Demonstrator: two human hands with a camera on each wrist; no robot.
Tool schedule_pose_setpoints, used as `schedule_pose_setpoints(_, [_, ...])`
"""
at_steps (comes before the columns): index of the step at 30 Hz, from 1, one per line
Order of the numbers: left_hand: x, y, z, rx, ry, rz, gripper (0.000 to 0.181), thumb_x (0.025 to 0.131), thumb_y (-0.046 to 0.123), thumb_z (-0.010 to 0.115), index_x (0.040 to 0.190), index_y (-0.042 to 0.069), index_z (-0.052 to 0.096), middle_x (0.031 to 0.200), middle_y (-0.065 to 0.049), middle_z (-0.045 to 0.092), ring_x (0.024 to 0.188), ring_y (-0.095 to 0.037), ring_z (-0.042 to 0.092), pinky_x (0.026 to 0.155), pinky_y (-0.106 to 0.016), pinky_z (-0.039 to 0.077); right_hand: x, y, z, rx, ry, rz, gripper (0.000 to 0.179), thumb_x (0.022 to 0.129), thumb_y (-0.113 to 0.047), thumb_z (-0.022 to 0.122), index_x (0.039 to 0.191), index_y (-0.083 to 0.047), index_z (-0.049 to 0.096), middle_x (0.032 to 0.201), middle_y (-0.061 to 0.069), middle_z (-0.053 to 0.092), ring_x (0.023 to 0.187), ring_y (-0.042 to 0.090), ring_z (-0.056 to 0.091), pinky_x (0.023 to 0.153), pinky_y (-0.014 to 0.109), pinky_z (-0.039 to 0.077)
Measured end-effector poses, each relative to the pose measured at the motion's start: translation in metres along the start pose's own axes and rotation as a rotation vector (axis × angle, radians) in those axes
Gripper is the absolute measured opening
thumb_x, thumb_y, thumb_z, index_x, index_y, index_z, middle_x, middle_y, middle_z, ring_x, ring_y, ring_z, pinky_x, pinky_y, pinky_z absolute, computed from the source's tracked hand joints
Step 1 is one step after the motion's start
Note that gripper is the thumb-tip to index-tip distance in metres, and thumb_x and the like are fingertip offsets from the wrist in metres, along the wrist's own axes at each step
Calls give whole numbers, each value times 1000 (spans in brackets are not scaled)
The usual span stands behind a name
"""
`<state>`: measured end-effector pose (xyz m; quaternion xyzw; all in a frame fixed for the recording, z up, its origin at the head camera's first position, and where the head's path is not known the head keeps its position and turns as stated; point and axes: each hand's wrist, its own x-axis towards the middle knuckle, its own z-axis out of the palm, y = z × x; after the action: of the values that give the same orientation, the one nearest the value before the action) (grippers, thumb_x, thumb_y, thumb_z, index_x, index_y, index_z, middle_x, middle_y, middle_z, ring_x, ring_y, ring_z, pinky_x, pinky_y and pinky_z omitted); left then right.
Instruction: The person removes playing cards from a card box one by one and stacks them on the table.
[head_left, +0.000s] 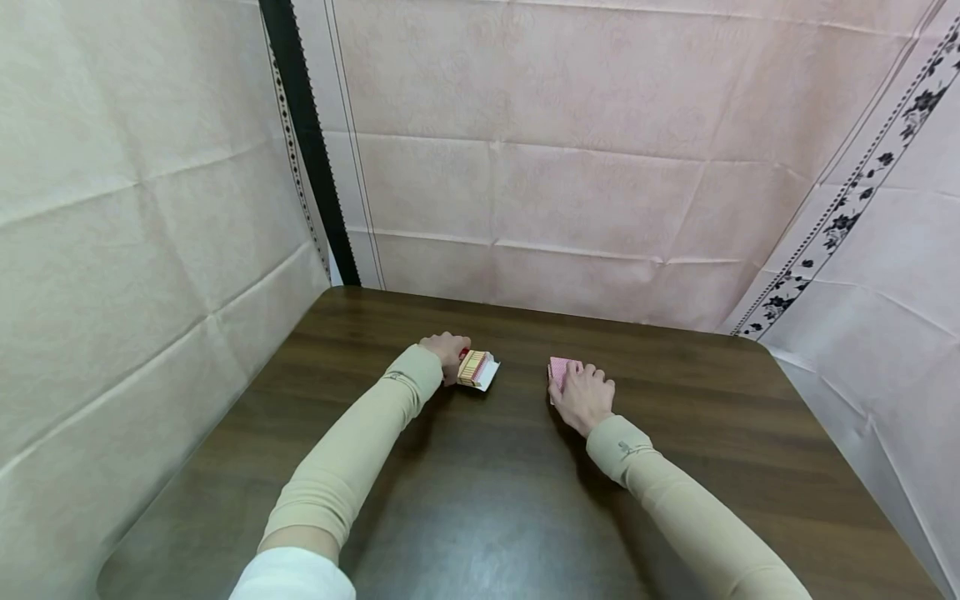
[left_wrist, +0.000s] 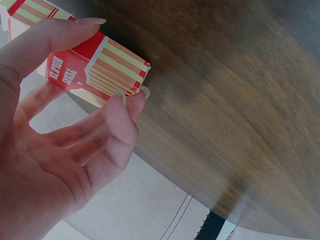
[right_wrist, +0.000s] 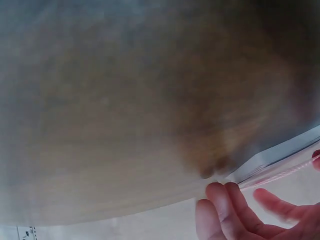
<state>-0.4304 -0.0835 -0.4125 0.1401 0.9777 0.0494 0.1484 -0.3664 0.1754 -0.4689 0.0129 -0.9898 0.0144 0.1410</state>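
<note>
My left hand (head_left: 447,354) holds a small red and cream-striped card box (head_left: 474,368) at the far left middle of the table. A white flap sticks out at its right end. In the left wrist view the card box (left_wrist: 117,62) reads "Texas Hold'em", with the thumb on one face and fingertips along its edge. My right hand (head_left: 585,398) grips a pink-backed deck of cards (head_left: 558,367) a short way to the right. From the right wrist, the deck's pale edge (right_wrist: 272,152) shows beyond the fingers (right_wrist: 220,197); most of it is out of frame.
The dark wooden table (head_left: 480,517) has rounded far corners. Pale creased cloth (head_left: 525,192) hangs behind it and on both sides, with a black strip (head_left: 311,142) at the back left and a floral border (head_left: 840,221) at the right.
</note>
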Motion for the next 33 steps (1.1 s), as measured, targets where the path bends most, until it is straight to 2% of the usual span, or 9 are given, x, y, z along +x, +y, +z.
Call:
schedule_pose_setpoints(9, [-6, 2, -3, -4, 7, 7, 55, 67, 0, 79, 114, 16, 54, 112, -9, 58, 94, -25, 52, 70, -39, 47, 0, -4, -1, -53, -47, 12, 56, 93, -51, 48, 116, -1, 57, 101, 27, 59, 93, 43, 57, 75, 57, 46])
schedule_pose_setpoints(15, [-10, 6, -6, 4, 11, 13, 56, 68, 1, 78, 116, 16, 55, 112, -9, 58, 93, -25, 51, 69, -37, 46, 1, -4, -7, -38, -70, -4, 63, 95, -58, 43, 120, -2, 56, 107, 27, 58, 97, 44, 56, 78, 58, 46])
schedule_pose_setpoints(17, [-10, 8, -5, 3, 12, 18, 55, 68, 1, 78, 116, 16, 55, 110, -9, 58, 91, -25, 52, 67, -37, 45, 1, -6, -9, 0, -37, -50, 58, 96, -55, 44, 118, -3, 58, 108, 25, 58, 100, 43, 55, 80, 58, 45])
schedule_pose_setpoints(19, [-9, 9, -4, 2, 15, 23, 55, 67, 0, 78, 115, 16, 55, 109, -8, 58, 90, -25, 53, 66, -37, 45, 1, -10, -13, 62, 2, -137, 49, 97, -48, 47, 117, -5, 59, 110, 23, 57, 103, 41, 53, 83, 56, 44])
schedule_pose_setpoints(23, [-8, 13, -2, 11, 29, 29, 54, 67, -1, 79, 112, 17, 57, 107, -7, 59, 89, -25, 53, 67, -37, 46, 1, -25, -20, 207, 48, -395, 33, 95, -28, 55, 121, -9, 62, 112, 17, 57, 105, 35, 54, 84, 50, 46])
schedule_pose_setpoints(26, [-8, 18, -1, 28, 43, 34, 52, 67, -1, 79, 111, 18, 58, 106, -7, 60, 88, -24, 54, 69, -38, 47, 0, -38, -22, 242, 29, -547, 36, 93, -18, 56, 127, -12, 61, 115, 15, 58, 105, 31, 55, 86, 46, 49])
schedule_pose_setpoints(29, [-8, 24, 0, 54, 54, 51, 50, 68, 0, 79, 110, 19, 57, 106, -6, 61, 87, -24, 55, 69, -38, 47, 0, -48, -22, 199, -23, -611, 42, 91, -15, 54, 133, -16, 58, 125, 17, 55, 110, 32, 53, 90, 45, 48])
schedule_pose_setpoints(33, [-10, 33, -1, 80, 64, 89, 49, 69, -1, 77, 108, 20, 58, 106, -6, 62, 86, -24, 55, 69, -38, 48, 0, -57, -22, 104, -106, -599, 43, 90, -15, 54, 133, -20, 57, 143, 22, 42, 122, 37, 48, 93, 51, 46])
